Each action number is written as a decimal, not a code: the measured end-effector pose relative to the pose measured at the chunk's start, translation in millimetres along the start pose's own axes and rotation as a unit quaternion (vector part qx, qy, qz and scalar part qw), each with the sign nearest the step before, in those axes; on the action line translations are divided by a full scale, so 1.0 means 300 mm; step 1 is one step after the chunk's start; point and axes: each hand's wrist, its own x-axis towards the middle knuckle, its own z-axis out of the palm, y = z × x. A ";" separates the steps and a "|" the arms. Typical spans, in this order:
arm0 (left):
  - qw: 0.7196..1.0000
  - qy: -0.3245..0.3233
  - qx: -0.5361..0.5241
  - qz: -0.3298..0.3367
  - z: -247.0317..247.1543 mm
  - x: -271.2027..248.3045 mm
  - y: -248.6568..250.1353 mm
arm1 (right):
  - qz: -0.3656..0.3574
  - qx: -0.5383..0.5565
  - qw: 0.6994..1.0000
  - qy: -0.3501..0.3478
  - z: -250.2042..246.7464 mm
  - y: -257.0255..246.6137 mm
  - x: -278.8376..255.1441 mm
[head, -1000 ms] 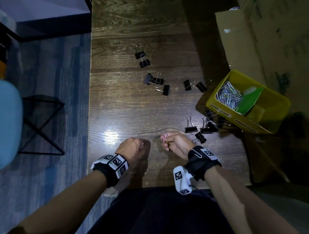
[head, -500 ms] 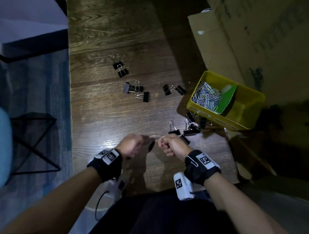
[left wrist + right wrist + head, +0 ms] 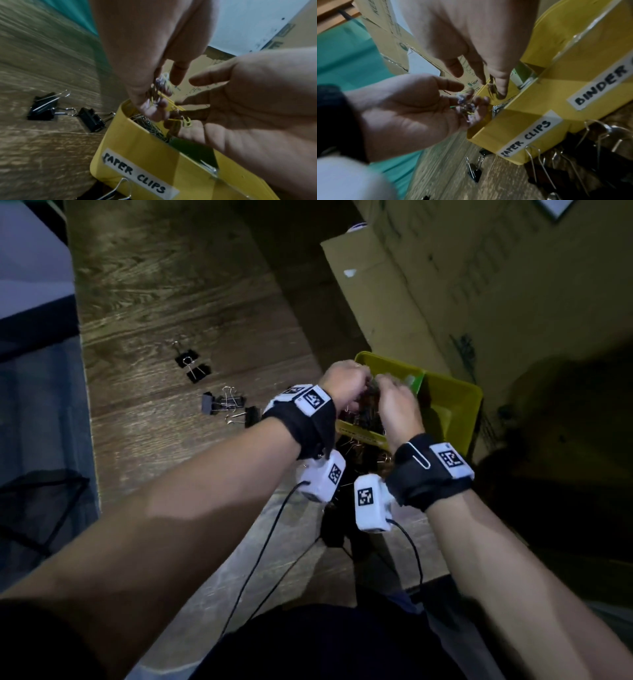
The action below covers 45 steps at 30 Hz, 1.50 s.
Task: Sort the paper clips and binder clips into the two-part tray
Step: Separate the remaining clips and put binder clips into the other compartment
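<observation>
- On the black right wristband (image 3: 416, 474), nearest the body: a silver wire paper clip (image 3: 418, 455), hooked over the cloth.
- Just in front of the tray's near wall, toward the right edge of the wooden desk (image 3: 171, 302): a dark huddle of black binder clips (image 3: 573, 162) with wire handles up.
- Above the near compartment: left hand (image 3: 346, 385) and right hand (image 3: 397, 405), close together, fingertips almost meeting.
- Left hand (image 3: 412, 108): cradles a small bunch of coloured paper clips (image 3: 465, 108) in loosely curled fingers (image 3: 154, 111), thumb apart from them.
- Right hand (image 3: 248, 101): fingers (image 3: 500, 83) fairly straight and slightly spread, pointing down into the tray; a yellow clip (image 3: 187, 121) blurred beside them, grip on it unclear.
- Yellow plastic two-part tray (image 3: 455, 405): sits at the right edge of the desk, white labels reading "PAPER CLIPS" on the left part and "BINDER" on the right, a green divider (image 3: 418, 381) between them.
- In the left compartment: a heap of silver paper clips (image 3: 150, 125).
- Left of the tray, mid-desk: a loose cluster of binder clips (image 3: 222, 404); farther still, a pair (image 3: 191, 364) touching each other.
- Beyond the tray, at the far right corner: a brown cardboard box (image 3: 376, 285).
</observation>
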 end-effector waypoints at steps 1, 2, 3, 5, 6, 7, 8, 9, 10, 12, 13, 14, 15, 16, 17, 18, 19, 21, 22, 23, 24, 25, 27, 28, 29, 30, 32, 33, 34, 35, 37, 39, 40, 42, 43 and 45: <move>0.999 -0.003 0.035 0.012 0.007 0.013 -0.002 | -0.011 -0.014 1.000 -0.002 -0.009 0.002 -0.010; 0.997 -0.009 0.070 0.015 0.006 0.021 -0.008 | -0.029 -0.023 0.999 -0.006 -0.016 0.013 -0.016; 0.994 -0.016 0.104 0.017 0.005 0.026 -0.015 | -0.051 -0.031 0.998 -0.010 -0.025 0.020 -0.031; 0.987 -0.016 0.158 0.037 0.000 0.017 -0.027 | -0.098 -0.056 0.994 -0.007 -0.030 0.048 -0.058; 0.984 -0.008 0.168 0.058 -0.008 0.012 -0.036 | -0.119 -0.059 0.991 0.003 -0.027 0.069 -0.065; 0.982 0.003 0.169 0.081 -0.020 0.003 -0.049 | -0.145 -0.055 0.988 0.018 -0.025 0.085 -0.081; 0.982 0.014 0.157 0.100 -0.038 -0.013 -0.063 | -0.179 -0.053 0.981 0.043 -0.023 0.109 -0.092; 0.985 0.027 0.127 0.118 -0.062 -0.026 -0.085 | -0.223 -0.056 0.971 0.070 -0.025 0.132 -0.109; 0.986 0.047 0.091 0.132 -0.091 -0.036 -0.111 | -0.270 -0.071 0.956 0.090 -0.026 0.158 -0.125; 0.978 0.118 0.078 0.150 -0.175 -0.056 -0.162 | -0.320 -0.116 0.937 0.076 -0.030 0.216 -0.164; 0.968 0.164 0.107 0.158 -0.227 -0.058 -0.189 | -0.324 -0.144 0.934 0.051 -0.032 0.247 -0.182; 0.952 0.213 0.150 0.161 -0.287 -0.058 -0.211 | -0.325 -0.172 0.930 0.025 -0.036 0.285 -0.194; 0.934 0.253 0.195 0.158 -0.356 -0.053 -0.235 | -0.319 -0.203 0.926 0.003 -0.040 0.323 -0.202; 0.919 0.273 0.241 0.148 -0.424 -0.040 -0.260 | -0.311 -0.239 0.920 -0.011 -0.042 0.367 -0.199; 0.908 0.275 0.291 0.127 -0.490 -0.023 -0.288 | -0.291 -0.286 0.913 -0.027 -0.041 0.403 -0.197; 0.895 0.263 0.345 0.101 -0.548 -0.005 -0.316 | -0.273 -0.336 0.901 -0.040 -0.035 0.434 -0.191; 0.883 0.238 0.397 0.078 -0.592 0.013 -0.347 | -0.254 -0.384 0.886 -0.049 -0.025 0.461 -0.185; 0.856 0.162 0.489 0.049 -0.626 0.042 -0.392 | -0.215 -0.455 0.863 -0.054 0.014 0.486 -0.175; 0.841 0.122 0.525 0.039 -0.618 0.048 -0.404 | -0.201 -0.473 0.856 -0.055 0.042 0.492 -0.170; 0.829 0.089 0.551 0.034 -0.597 0.054 -0.410 | -0.192 -0.486 0.851 -0.055 0.073 0.491 -0.168; 0.821 0.070 0.566 0.037 -0.567 0.059 -0.411 | -0.190 -0.498 0.844 -0.056 0.108 0.489 -0.166; 0.816 0.061 0.572 0.045 -0.535 0.062 -0.411 | -0.191 -0.507 0.838 -0.058 0.145 0.486 -0.169; 0.807 0.061 0.583 0.072 -0.472 0.059 -0.419 | -0.202 -0.508 0.834 -0.074 0.220 0.483 -0.173; 0.801 0.058 0.589 0.084 -0.447 0.047 -0.427 | -0.212 -0.499 0.836 -0.087 0.256 0.479 -0.175; 0.798 0.050 0.593 0.095 -0.426 0.029 -0.438 | -0.225 -0.488 0.837 -0.101 0.287 0.472 -0.176; 0.797 0.038 0.593 0.108 -0.411 0.006 -0.450 | -0.237 -0.478 0.838 -0.114 0.311 0.461 -0.176; 0.809 0.024 0.568 0.150 -0.404 -0.048 -0.467 | -0.256 -0.446 0.848 -0.129 0.332 0.424 -0.165; 0.823 0.023 0.538 0.179 -0.422 -0.067 -0.473 | -0.270 -0.420 0.857 -0.125 0.333 0.397 -0.158; 0.837 0.029 0.504 0.212 -0.455 -0.077 -0.470 | -0.285 -0.391 0.867 -0.118 0.331 0.364 -0.148; 0.843 0.048 0.478 0.240 -0.503 -0.071 -0.466 | -0.302 -0.366 0.874 -0.107 0.330 0.328 -0.137; 0.841 0.130 0.451 0.271 -0.619 -0.021 -0.437 | -0.334 -0.342 0.875 -0.072 0.339 0.256 -0.100; 0.844 0.224 0.428 0.231 -0.753 0.062 -0.397 | -0.347 -0.336 0.875 -0.028 0.370 0.183 -0.049; 0.844 0.260 0.429 0.192 -0.817 0.105 -0.381 | -0.342 -0.332 0.879 -0.013 0.390 0.150 -0.018; 0.840 0.287 0.449 0.107 -0.921 0.178 -0.355 | -0.293 -0.346 0.891 0.003 0.428 0.096 0.049; 0.840 0.275 0.462 0.066 -0.957 0.207 -0.348 | -0.259 -0.370 0.892 0.010 0.442 0.085 0.087; 0.847 0.209 0.488 -0.008 -0.990 0.244 -0.338 | -0.183 -0.428 0.885 -0.002 0.453 0.091 0.151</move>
